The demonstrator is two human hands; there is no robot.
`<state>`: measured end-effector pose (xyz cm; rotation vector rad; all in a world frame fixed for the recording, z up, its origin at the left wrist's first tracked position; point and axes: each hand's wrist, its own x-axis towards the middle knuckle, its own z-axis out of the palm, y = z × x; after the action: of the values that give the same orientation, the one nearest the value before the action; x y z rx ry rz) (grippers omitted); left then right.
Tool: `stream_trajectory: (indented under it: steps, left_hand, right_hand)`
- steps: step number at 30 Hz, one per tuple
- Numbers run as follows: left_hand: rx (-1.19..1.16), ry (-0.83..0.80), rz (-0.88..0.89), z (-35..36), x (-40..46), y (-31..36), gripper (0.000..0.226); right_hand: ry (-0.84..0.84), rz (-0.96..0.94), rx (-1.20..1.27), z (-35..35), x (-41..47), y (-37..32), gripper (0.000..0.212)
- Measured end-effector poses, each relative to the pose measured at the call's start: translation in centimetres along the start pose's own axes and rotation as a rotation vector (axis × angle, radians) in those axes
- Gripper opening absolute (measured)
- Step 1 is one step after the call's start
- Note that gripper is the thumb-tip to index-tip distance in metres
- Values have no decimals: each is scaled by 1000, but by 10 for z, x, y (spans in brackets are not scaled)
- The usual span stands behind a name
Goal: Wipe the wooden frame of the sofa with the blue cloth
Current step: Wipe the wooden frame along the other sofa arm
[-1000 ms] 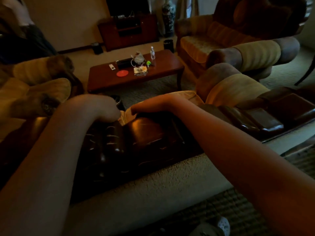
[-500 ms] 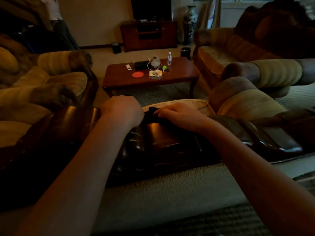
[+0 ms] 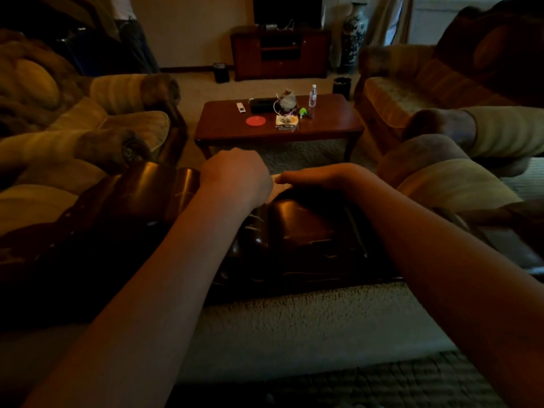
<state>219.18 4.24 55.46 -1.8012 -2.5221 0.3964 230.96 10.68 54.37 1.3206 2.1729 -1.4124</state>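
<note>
The sofa's dark glossy carved wooden frame (image 3: pixel 303 228) runs across in front of me, seen from behind the backrest. My left hand (image 3: pixel 235 175) is a closed fist curled over the frame's far top edge; its fingers are hidden. Just to its right, my right hand (image 3: pixel 318 178) lies palm down with fingers pointing left, pressing a dark strip of cloth (image 3: pixel 312 193) onto the top of the frame. The room is dim, so the cloth reads as almost black. The two hands nearly touch.
Beyond the frame stands a coffee table (image 3: pixel 323 131) with a bottle (image 3: pixel 312 95), a red disc (image 3: pixel 255 121) and small items. An armchair (image 3: pixel 117 122) is on the left, a sofa (image 3: pixel 412 92) on the right. A person (image 3: pixel 132 33) stands far back left by a cabinet (image 3: pixel 279 54).
My view has tilted up and shifted. My right hand has flattened over the dark cloth, covering most of it. My left fist stays on the frame's edge beside it.
</note>
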Motion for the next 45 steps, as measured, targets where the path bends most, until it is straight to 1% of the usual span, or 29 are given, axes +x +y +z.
stream_trajectory:
  steps: [2, 4, 5, 8, 9, 10, 11, 14, 16, 17, 18, 20, 22, 25, 27, 28, 29, 31, 33, 34, 35, 37, 40, 41, 43, 44, 45]
  left_hand:
    - [-21, 9, -17, -2, -1, 1, 21]
    - [-52, 23, -39, -3, -2, 1, 19]
    - [-76, 26, -50, -3, -3, 2, 20]
    - [-134, 42, -82, -4, -5, 3, 27]
    - [-140, 48, -78, -4, -4, 2, 28]
    - [-140, 51, -72, -5, -4, 2, 28]
    - [-138, 53, -68, -5, -4, 2, 26]
    - [-145, 60, -64, -4, -3, 0, 18]
    - [-173, 70, -64, -5, -2, -1, 23]
    - [-186, 76, -65, -4, -1, -1, 27]
    - [-196, 80, -63, -3, -1, -1, 30]
    - [-184, 84, -59, -3, 1, -2, 29]
    - [-140, 64, -53, -2, 1, -2, 29]
    - [-132, 27, -54, -2, 2, 0, 32]
    - [-148, 32, -71, -3, 4, 0, 29]
    - [-166, 31, -86, -3, 4, -1, 26]
    - [-179, 32, -92, -2, 5, -1, 24]
    - [-185, 43, -79, -3, 5, 0, 24]
    - [-179, 50, -74, -4, 6, -1, 29]
    - [-182, 47, -74, -3, 6, -1, 30]
    - [-189, 46, -76, -3, 6, -1, 30]
    - [-204, 61, -81, -3, 5, -1, 30]
    - [-204, 82, -70, -3, 5, -3, 31]
    - [-198, 91, -63, -3, 4, -3, 32]
    - [-192, 111, -54, -2, 3, -3, 33]
    - [-183, 118, -52, -2, 5, -3, 33]
    - [-174, 119, -52, -2, 5, -3, 32]
  right_hand:
    - [-62, -37, -3, 6, 2, -14, 27]
    - [-63, -143, -73, 14, 4, -25, 36]
    - [-39, -196, -134, 18, 3, -28, 37]
    - [134, -317, -345, 21, -1, -24, 21]
    - [192, -315, -393, 22, -2, -19, 24]
    - [247, -316, -402, 24, -5, -13, 33]
    - [297, -325, -390, 26, -9, -6, 40]
    - [414, -440, -300, 32, -22, 19, 40]
    - [486, -507, -238, 33, -30, 35, 51]
    - [510, -510, -195, 32, -33, 41, 51]
    - [515, -502, -151, 31, -34, 47, 44]
    - [488, -427, -148, 24, -34, 54, 31]
    - [414, -264, -94, 12, -29, 51, 32]
    - [202, -65, -7, -6, -15, 36, 39]
    - [41, 29, 4, -7, -5, 18, 29]
    - [-3, 33, -44, -5, -2, 10, 26]
    - [-2, 13, -91, 1, 5, -2, 25]
    - [60, -118, -99, 15, 11, -12, 20]
    - [183, -161, -136, 23, 12, -24, 30]
    - [197, -195, -153, 23, 11, -23, 29]
    - [194, -239, -152, 21, 6, -19, 28]
    - [243, -326, -116, 19, -11, -5, 38]
    - [417, -519, -214, 27, -25, 23, 36]
    - [477, -573, -207, 33, -27, 29, 41]
    - [546, -654, -130, 45, -33, 42, 55]
    - [567, -701, -88, 50, -38, 51, 55]
    - [584, -751, -46, 53, -43, 58, 51]
